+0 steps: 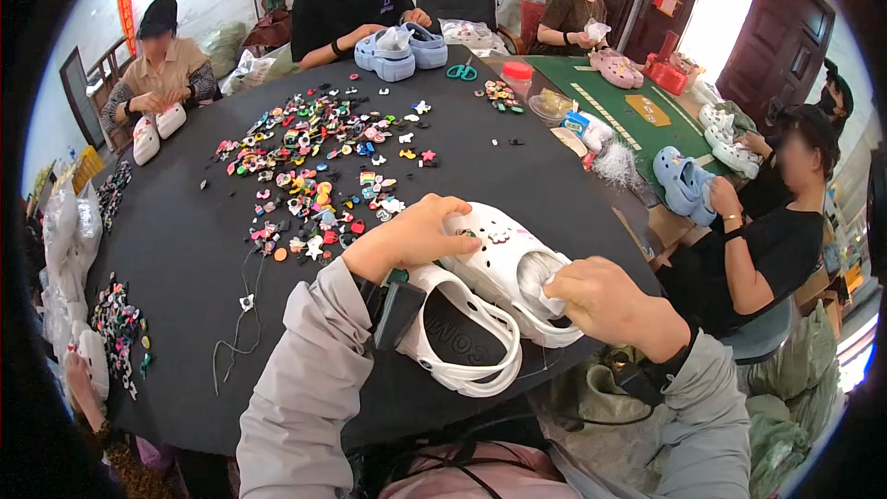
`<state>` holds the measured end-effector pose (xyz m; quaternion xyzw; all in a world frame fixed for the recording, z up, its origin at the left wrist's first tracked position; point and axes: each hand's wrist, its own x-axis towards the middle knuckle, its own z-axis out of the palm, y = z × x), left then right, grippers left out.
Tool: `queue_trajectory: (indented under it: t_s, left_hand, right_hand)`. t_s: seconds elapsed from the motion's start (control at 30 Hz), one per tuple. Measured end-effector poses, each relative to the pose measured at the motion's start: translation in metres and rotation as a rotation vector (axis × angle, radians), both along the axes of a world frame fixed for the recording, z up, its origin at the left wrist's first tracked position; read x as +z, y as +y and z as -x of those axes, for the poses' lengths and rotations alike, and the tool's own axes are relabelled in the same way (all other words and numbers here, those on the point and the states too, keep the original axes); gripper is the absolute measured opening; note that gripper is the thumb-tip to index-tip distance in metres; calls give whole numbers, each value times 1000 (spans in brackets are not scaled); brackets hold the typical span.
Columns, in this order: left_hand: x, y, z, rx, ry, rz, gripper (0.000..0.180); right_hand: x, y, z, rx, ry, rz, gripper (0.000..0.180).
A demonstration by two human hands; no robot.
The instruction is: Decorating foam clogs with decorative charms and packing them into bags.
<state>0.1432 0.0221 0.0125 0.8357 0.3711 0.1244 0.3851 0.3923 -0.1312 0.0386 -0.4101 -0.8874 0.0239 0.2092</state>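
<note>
**Two white clogs at the near bench edge**

We note the left hand [411,238] pressing closed on the upper white clog [499,263] — the right hand [605,300] grips its heel opening. A second white clog [462,337] lies beside; charms [323,171] scatter mid-bench [185,259].

Both hands [411,238] curled, right [605,300] seemingly gripping
</note>
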Motion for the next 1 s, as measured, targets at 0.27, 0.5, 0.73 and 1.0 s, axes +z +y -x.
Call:
queue_trajectory:
  t_s: [0.27, 0.5, 0.73, 1.0]
  left_hand:
    - [-9, 0, 8, 5, -49, -57, 54]
    - [-11, -2, 2, 33, -43, -99, 50]
    - [-25, 12, 3, 49, -200, 48, 46]
    - [-6, -13, 111, 391, -547, 224, 51]
  right_hand:
    - [19, 27, 15, -401, -552, -1, 38]
    - [-12, 41, 23, -381, -591, -299, 31]
    - [3, 26, 44, -545, -456, -137, 29]
    - [0, -26, 68, -500, -42, -45, 65]
